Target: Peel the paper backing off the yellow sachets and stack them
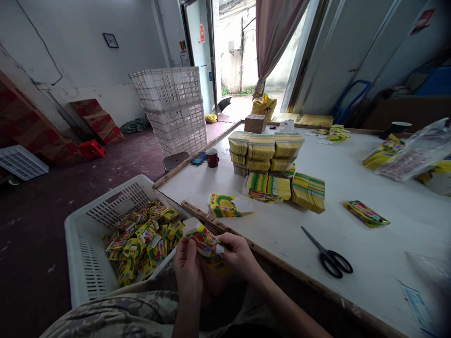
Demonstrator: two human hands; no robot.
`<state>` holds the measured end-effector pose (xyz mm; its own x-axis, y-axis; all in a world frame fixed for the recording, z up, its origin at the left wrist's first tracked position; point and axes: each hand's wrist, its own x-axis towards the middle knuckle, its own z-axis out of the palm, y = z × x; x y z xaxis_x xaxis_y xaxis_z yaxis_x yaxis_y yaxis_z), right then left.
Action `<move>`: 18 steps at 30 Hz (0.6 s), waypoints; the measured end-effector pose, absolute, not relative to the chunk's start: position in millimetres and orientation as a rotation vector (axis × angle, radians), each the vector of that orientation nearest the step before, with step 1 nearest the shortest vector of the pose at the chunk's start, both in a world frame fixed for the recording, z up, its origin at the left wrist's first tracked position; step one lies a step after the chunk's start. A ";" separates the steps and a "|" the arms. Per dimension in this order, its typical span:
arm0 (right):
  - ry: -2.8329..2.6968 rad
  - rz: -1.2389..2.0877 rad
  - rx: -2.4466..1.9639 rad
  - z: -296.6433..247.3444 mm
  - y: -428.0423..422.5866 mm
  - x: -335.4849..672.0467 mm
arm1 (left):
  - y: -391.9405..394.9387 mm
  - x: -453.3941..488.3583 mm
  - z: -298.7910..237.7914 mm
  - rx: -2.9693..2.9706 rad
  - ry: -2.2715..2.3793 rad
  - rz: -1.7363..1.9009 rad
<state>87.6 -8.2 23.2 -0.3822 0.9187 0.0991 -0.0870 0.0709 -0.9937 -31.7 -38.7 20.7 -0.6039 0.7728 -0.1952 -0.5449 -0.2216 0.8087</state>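
Both my hands hold one small yellow, green and red carton (203,238) just off the near edge of the white table (369,253), above my lap. My left hand (188,270) grips its lower left side with fingers curled. My right hand (239,256) pinches its right end. The carton's white flap sticks up at its top left. Another folded carton (225,205) lies on the table edge just beyond my hands. To the left stands a white plastic crate (91,225) with several folded cartons in it.
Stacks of flat yellow carton blanks (266,150) and fanned bundles (308,190) sit mid-table. Black scissors (327,253) lie to the right, with a single flat blank (366,213) beyond them. A dark red mug (213,158), a brown box (255,123) and stacked white crates (172,108) stand farther back.
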 end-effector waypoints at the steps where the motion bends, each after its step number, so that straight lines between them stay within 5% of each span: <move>1: -1.523 1.439 -0.882 25.3 -7.7 89.9 | -38.6 -33.9 22.8 0.326 1.136 1.937; 10: -2.224 0.830 -1.002 47.4 0.8 120.8 | -49.8 -74.2 44.1 0.889 1.299 1.895; 18: -2.371 0.383 -0.780 61.1 -7.3 119.7 | -36.6 -60.9 66.6 1.571 1.398 0.906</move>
